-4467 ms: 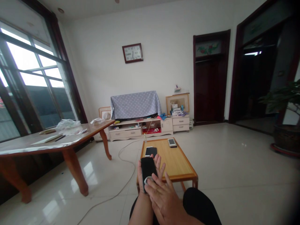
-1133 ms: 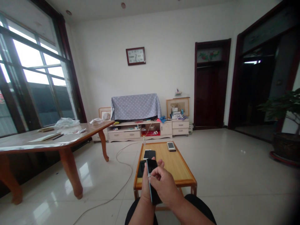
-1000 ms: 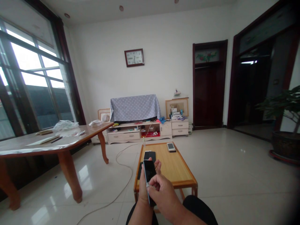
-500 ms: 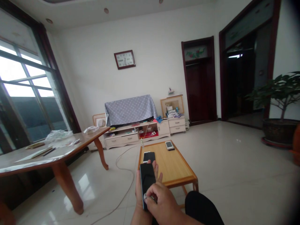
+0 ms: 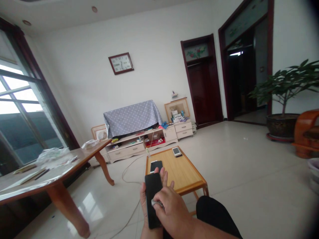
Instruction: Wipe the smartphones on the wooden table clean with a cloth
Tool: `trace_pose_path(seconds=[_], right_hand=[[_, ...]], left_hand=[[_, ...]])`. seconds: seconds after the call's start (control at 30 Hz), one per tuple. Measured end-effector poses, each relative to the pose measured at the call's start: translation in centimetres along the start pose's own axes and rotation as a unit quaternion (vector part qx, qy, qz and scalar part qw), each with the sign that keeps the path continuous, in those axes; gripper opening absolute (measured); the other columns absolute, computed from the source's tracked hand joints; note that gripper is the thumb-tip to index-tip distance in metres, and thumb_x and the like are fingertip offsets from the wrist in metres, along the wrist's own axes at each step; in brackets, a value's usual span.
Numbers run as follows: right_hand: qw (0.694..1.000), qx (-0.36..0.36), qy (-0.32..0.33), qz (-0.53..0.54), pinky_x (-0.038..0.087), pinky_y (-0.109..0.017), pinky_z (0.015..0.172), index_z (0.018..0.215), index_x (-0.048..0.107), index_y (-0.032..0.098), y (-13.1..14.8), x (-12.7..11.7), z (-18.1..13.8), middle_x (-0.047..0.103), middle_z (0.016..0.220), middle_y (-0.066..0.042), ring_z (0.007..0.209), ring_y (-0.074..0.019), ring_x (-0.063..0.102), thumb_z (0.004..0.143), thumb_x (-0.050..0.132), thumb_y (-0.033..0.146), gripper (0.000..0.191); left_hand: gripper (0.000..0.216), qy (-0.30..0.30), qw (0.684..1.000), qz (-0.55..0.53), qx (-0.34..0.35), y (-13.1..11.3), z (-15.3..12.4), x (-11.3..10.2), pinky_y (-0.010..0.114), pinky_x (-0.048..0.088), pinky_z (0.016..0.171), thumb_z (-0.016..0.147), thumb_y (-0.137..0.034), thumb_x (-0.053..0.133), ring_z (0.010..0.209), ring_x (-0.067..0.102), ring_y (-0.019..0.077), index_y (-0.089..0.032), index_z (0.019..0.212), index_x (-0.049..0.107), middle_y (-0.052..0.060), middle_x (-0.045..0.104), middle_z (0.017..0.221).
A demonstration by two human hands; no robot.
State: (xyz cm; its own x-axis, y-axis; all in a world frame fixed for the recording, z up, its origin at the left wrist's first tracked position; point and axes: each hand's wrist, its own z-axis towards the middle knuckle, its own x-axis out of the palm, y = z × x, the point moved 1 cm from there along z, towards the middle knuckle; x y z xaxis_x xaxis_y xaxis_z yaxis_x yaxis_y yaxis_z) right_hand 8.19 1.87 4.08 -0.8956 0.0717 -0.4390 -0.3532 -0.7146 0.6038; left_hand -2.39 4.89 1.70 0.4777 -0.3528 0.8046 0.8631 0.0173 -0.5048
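Observation:
A dark-screened smartphone (image 5: 152, 186) lies face up in my left hand (image 5: 143, 199), whose fingers wrap around it from beneath. My right hand (image 5: 171, 205) is over the phone's lower half, pinching a small whitish-grey wad, perhaps cloth or tissue (image 5: 155, 202), against the screen. Just past the phone stands a low wooden table (image 5: 185, 174). Near its left edge lie a dark-screened phone (image 5: 156, 166) and a white item mostly hidden under it. Toward the far end rests a white phone (image 5: 176, 151) on something dark.
A larger brown table (image 5: 62, 169) with plastic bags (image 5: 53, 154) and papers is on the left. A cable (image 5: 132, 212) runs across the floor. Ahead is a low white cabinet (image 5: 129, 152); a potted plant (image 5: 282, 124) and wooden chair (image 5: 302, 136) are at right. My dark-clad knee (image 5: 214, 215) shows below.
The view has swung right, so the room shifts left and more of the chair shows. My right hand has moved the wad a little up the phone screen.

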Motion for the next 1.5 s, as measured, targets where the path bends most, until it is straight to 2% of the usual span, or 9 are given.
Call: trace_pose_path(seconds=[0.13,0.4,0.6,0.83,1.07,1.23,1.3,1.4,1.5], right_hand=[[0.997,-0.010,-0.072,-0.018,0.045,-0.034,0.087,0.086,0.062,0.023,-0.9,-0.9,2.6,0.061,0.098,-0.004,0.098,-0.0214,0.055,0.080,0.059,0.007,0.018],[0.998,-0.058,-0.017,0.015,0.046,-0.039,0.094,0.085,0.059,0.025,-0.7,-0.9,-0.8,0.062,0.091,-0.002,0.091,-0.0214,0.059,0.075,0.057,0.002,0.025],[0.997,-0.024,-0.072,0.003,0.046,-0.036,0.088,0.087,0.061,0.022,-1.2,-2.1,3.1,0.061,0.093,-0.004,0.093,-0.0211,0.056,0.082,0.054,0.004,0.020],[0.993,-0.111,0.030,0.006,0.046,-0.034,0.084,0.089,0.064,0.028,0.2,-1.7,-0.8,0.064,0.090,-0.001,0.088,-0.0214,0.059,0.083,0.059,0.010,0.020],[0.999,-0.012,-0.002,-0.046,0.043,-0.036,0.088,0.087,0.063,0.022,-1.4,-2.0,1.4,0.061,0.094,-0.004,0.094,-0.0213,0.056,0.087,0.054,0.011,0.014],[0.992,-0.092,0.072,-0.047,0.044,-0.036,0.081,0.085,0.063,0.022,-0.8,-0.1,-1.1,0.060,0.089,-0.004,0.084,-0.0214,0.056,0.083,0.060,0.015,0.008],[0.997,-0.056,0.054,-0.006,0.044,-0.033,0.081,0.086,0.063,0.022,-0.6,0.0,-1.1,0.060,0.090,-0.004,0.086,-0.0205,0.057,0.081,0.060,0.011,0.012],[0.994,0.062,0.013,0.093,0.044,-0.027,0.074,0.087,0.062,0.022,-0.6,-0.5,0.0,0.060,0.088,-0.001,0.082,-0.0165,0.057,0.077,0.061,0.008,0.016],[0.978,0.116,0.039,0.168,0.042,-0.023,0.064,0.085,0.061,0.021,-0.8,-0.3,-0.1,0.058,0.084,0.001,0.070,-0.0128,0.054,0.073,0.062,0.009,0.017]], left_hand=[[0.067,0.009,1.000,0.000,0.001,0.5,0.6,0.1,0.042,0.008,0.125,0.092,-0.065,0.033,0.152,0.019,0.0213,-0.030,0.149,0.039,0.002,0.038,0.158],[0.067,-0.003,0.999,0.036,0.009,-0.2,0.1,-0.3,0.050,0.003,0.123,0.091,-0.069,0.027,0.154,0.009,0.0221,-0.040,0.151,0.032,-0.003,0.027,0.163],[0.069,-0.015,1.000,0.020,0.015,0.6,1.1,0.9,0.043,0.013,0.125,0.091,-0.067,0.034,0.151,0.023,0.0255,-0.030,0.148,0.043,0.003,0.034,0.160],[0.063,-0.008,1.000,0.016,-0.007,0.1,0.3,0.7,0.053,0.006,0.123,0.091,-0.069,0.031,0.154,0.009,0.0241,-0.042,0.149,0.036,-0.004,0.031,0.161],[0.074,-0.010,0.998,0.038,-0.056,1.5,1.4,0.0,0.052,0.010,0.123,0.088,-0.076,0.033,0.152,0.015,0.0303,-0.034,0.148,0.041,0.004,0.030,0.162],[0.067,-0.012,0.998,0.028,-0.059,1.3,1.0,-0.2,0.056,0.009,0.121,0.092,-0.071,0.029,0.153,0.008,0.0283,-0.039,0.152,0.030,0.000,0.021,0.165],[0.065,-0.009,0.997,0.037,-0.062,1.2,1.0,-0.5,0.054,0.010,0.122,0.094,-0.067,0.031,0.153,0.007,0.0276,-0.039,0.152,0.030,0.000,0.021,0.165],[0.061,-0.025,0.998,0.044,-0.042,0.8,1.4,-1.3,0.051,0.012,0.123,0.095,-0.062,0.035,0.153,0.011,0.0260,-0.037,0.150,0.036,0.001,0.028,0.163],[0.058,-0.072,0.997,0.040,0.008,-0.3,1.8,-1.8,0.049,0.017,0.123,0.095,-0.062,0.037,0.151,0.021,0.0243,-0.037,0.148,0.040,0.002,0.037,0.159]])
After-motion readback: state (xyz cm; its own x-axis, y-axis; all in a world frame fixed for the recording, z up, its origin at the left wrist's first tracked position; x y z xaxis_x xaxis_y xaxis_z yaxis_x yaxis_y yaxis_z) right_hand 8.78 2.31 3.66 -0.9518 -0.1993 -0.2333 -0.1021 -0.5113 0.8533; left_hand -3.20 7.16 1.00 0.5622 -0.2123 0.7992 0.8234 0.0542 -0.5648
